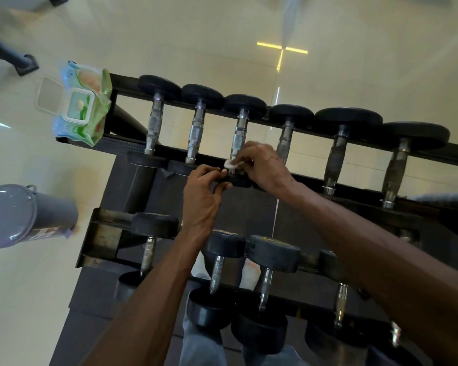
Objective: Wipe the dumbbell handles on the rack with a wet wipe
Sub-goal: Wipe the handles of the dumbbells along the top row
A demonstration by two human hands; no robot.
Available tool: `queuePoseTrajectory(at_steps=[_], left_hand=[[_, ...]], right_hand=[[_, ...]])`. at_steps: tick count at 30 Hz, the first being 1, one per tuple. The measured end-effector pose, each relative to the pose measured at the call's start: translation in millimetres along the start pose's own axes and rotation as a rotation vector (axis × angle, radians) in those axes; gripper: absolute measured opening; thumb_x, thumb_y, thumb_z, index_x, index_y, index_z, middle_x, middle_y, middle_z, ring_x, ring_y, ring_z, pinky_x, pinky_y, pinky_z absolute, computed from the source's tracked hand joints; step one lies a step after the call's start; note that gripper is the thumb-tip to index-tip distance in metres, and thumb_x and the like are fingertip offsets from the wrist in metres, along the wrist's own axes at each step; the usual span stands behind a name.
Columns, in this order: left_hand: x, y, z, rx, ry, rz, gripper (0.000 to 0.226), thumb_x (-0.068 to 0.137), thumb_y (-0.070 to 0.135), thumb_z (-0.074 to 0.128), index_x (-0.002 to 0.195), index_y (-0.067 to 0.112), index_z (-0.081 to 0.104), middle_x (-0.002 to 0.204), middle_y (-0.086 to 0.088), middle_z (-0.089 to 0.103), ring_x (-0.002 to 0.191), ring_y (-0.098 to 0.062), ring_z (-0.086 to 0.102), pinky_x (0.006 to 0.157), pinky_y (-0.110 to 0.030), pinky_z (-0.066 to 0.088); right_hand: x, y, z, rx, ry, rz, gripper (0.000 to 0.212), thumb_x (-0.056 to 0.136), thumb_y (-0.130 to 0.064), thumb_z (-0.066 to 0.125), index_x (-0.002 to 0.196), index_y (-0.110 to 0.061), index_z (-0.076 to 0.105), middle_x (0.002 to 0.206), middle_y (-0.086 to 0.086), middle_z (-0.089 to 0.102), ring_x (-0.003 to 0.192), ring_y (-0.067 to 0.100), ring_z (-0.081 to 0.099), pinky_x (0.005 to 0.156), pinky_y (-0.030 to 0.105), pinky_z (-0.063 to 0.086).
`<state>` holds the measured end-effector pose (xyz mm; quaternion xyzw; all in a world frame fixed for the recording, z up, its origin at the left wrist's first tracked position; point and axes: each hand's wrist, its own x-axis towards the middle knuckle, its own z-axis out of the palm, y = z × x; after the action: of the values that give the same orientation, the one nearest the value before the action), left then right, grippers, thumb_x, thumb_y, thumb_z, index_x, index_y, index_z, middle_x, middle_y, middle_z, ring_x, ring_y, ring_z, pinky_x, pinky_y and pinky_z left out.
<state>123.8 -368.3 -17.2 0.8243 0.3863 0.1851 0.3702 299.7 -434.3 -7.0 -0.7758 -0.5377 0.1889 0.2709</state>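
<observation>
Wipe (232,163) — right hand (265,165) pinches it.

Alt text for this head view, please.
A right hand wipes the near end of the third dumbbell handle on the rack's top row with a white wipe; the left hand grips that dumbbell's near head. An open wipe pack sits at the rack's left end.

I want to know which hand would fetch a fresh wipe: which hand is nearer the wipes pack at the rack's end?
Left. The left hand grips a dumbbell's near end, on the side toward the wipes pack. The right hand, holding the wet wipe, is farther away.
</observation>
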Motion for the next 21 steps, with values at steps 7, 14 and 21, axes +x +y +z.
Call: queuePoseTrajectory(at_steps=[7, 14, 21], left_hand=[[0, 5, 0, 0.024, -0.012, -0.010, 0.023, 0.083, 0.014, 0.083, 0.104, 0.007, 0.078, 0.107, -0.001, 0.068, 0.099, -0.018, 0.067, 0.092, -0.039, 0.057], [-18, 30, 8, 0.193, -0.074, 0.089, 0.041, 0.088, 0.025, 0.080, 0.124, 0.012, 0.067, 0.125, -0.006, 0.062, 0.123, -0.021, 0.050, 0.105, -0.025, 0.039], [-13, 61, 39, 0.111, -0.240, 0.182, 0.039, 0.088, 0.027, 0.080, 0.122, 0.011, 0.069, 0.118, -0.003, 0.064, 0.110, -0.017, 0.060, 0.098, -0.027, 0.050]], right_hand=[[-6, 15, -15, 0.028, 0.065, 0.148, 0.014, 0.087, 0.000, 0.071, 0.092, -0.012, 0.077, 0.092, 0.003, 0.069, 0.082, 0.016, 0.065, 0.077, 0.038, 0.059], [-23, 25, -50, 0.157, 0.161, 0.265, 0.021, 0.090, -0.004, 0.072, 0.110, -0.012, 0.076, 0.108, 0.006, 0.070, 0.092, 0.016, 0.069, 0.074, 0.022, 0.057], [-42, 38, -64, -0.041, 0.089, 0.254, 0.023, 0.091, -0.006, 0.072, 0.113, -0.013, 0.076, 0.114, 0.005, 0.063, 0.099, 0.017, 0.063, 0.083, 0.025, 0.056]])
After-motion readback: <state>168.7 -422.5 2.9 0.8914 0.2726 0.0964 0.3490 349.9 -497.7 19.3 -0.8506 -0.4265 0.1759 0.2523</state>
